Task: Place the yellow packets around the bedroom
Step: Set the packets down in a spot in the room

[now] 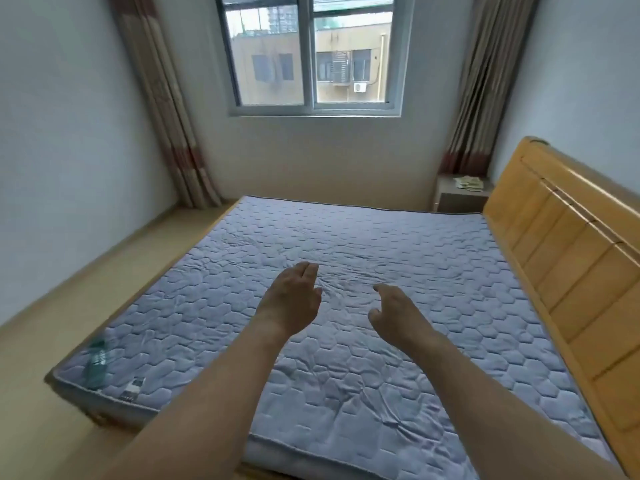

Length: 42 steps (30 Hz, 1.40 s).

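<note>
Left hand [292, 299] at centre frame, extended over the mattress [398, 258], fingers straight and together, holding nothing. Right hand [394, 315] just right of centre, fingers loosely curled, likewise empty. Both held above the quilted surface; contact with it not discernible. Yellow packets [468, 183] lying on the bedside table [457, 199] at right of frame, beyond the wooden headboard [561, 258]. Exact count not discernible. Window [313, 53] at top centre, curtains on either side. Small labels at lower-left mattress corner.
</note>
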Tool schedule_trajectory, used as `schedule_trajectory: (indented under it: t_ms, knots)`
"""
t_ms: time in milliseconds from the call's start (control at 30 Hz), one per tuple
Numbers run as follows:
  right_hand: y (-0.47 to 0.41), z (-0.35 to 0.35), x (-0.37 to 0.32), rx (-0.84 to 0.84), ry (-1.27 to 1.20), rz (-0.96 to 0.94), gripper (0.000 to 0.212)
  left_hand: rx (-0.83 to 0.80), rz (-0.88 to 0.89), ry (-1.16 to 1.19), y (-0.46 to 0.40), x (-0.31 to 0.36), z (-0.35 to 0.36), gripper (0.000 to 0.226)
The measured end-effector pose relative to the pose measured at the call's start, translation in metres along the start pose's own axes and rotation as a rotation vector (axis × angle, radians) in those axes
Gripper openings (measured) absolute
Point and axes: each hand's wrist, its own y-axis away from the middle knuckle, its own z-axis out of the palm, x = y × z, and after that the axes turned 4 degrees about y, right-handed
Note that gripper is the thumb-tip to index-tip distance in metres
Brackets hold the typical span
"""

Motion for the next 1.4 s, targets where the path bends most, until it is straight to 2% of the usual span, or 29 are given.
schedule_trajectory:
  t_ms: [233,333,600,800,900,1000,1200,1400]
  knots:
    - [-0.040,0.096,-0.240,-0.063,0.045,-0.315,0.059,0.090,-0.308,-0.127,0.087,-0.238,-0.112,0.050]
    - [-0.056,0.132,-0.333,-0.098,0.086,-0.427,0.058,0.139,-0.433,-0.118,0.121,-0.319,-0.151,0.048]
    - [-0.121,0.241,-0.529,-0.179,0.155,-0.637,0.055,0.196,-0.628,-0.141,0.167,-0.510,-0.209,0.052]
    - [-0.194,0.327,-0.682,-0.248,0.120,-0.764,0.057,0.200,-0.723,-0.191,0.167,-0.663,-0.265,0.052]
    - [-0.225,0.354,-0.761,-0.247,0.103,-0.811,0.056,0.193,-0.773,-0.232,0.167,-0.734,-0.307,0.052]
    - [-0.251,0.375,-0.836,-0.232,0.072,-0.868,0.054,0.254,-0.807,-0.268,0.168,-0.805,-0.348,0.050]
    - [-0.298,0.432,-0.962,-0.245,0.104,-0.943,0.054,0.251,-0.889,-0.262,0.168,-0.938,-0.387,0.050]
    - [-0.348,0.505,-1.091,-0.219,0.133,-0.996,0.052,0.257,-0.832,-0.279,0.152,-1.081,-0.415,0.051]
